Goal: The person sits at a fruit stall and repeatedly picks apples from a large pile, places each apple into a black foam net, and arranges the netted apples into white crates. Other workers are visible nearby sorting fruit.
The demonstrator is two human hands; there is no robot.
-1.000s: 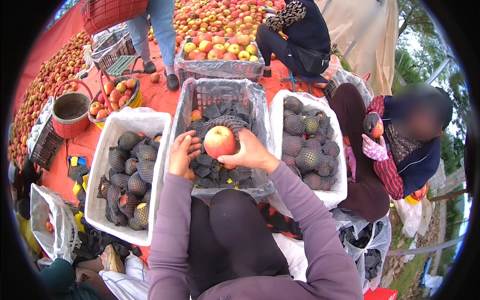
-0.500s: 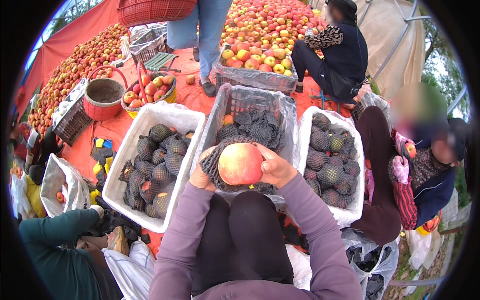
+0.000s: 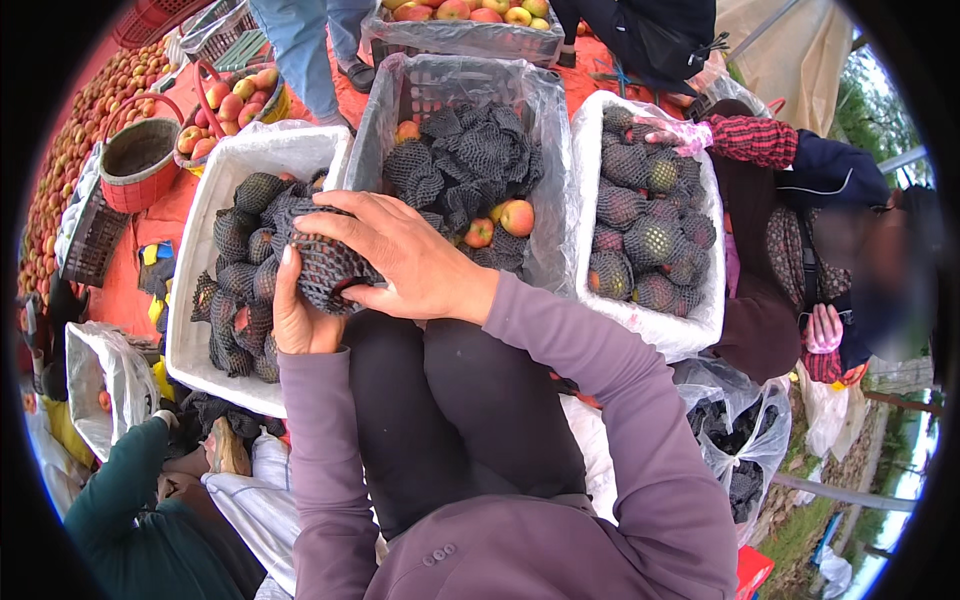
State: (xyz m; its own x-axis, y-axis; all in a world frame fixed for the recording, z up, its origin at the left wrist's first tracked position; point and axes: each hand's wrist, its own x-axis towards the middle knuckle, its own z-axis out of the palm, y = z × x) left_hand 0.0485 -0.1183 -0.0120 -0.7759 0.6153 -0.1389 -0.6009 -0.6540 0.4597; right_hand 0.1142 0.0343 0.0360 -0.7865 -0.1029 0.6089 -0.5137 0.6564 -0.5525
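Both of my hands are wrapped round an apple in a black foam net (image 3: 328, 262), over the near right edge of the left white crate. My left hand (image 3: 306, 318) supports it from below and the left. Across its top and right side lies my right hand (image 3: 415, 255), with a little red skin showing by the thumb. The left white crate (image 3: 190, 345) holds several netted apples. A grey plastic-lined crate (image 3: 553, 190) stands in the middle, with loose black foam nets (image 3: 480, 150) and a few bare apples (image 3: 516, 217) inside.
A right-hand white crate (image 3: 655, 335) holds more netted apples; a co-worker's gloved hand (image 3: 680, 135) reaches into it. Another worker's green sleeve (image 3: 125, 470) is at lower left. Baskets, including a red-rimmed one (image 3: 140, 185), stand far left. A bag of black nets (image 3: 740, 440) sits near right.
The apple, bare in front when held over the middle crate, is now mostly covered by the net. My hands have moved left with it. The right co-worker's hand has reached into the right crate.
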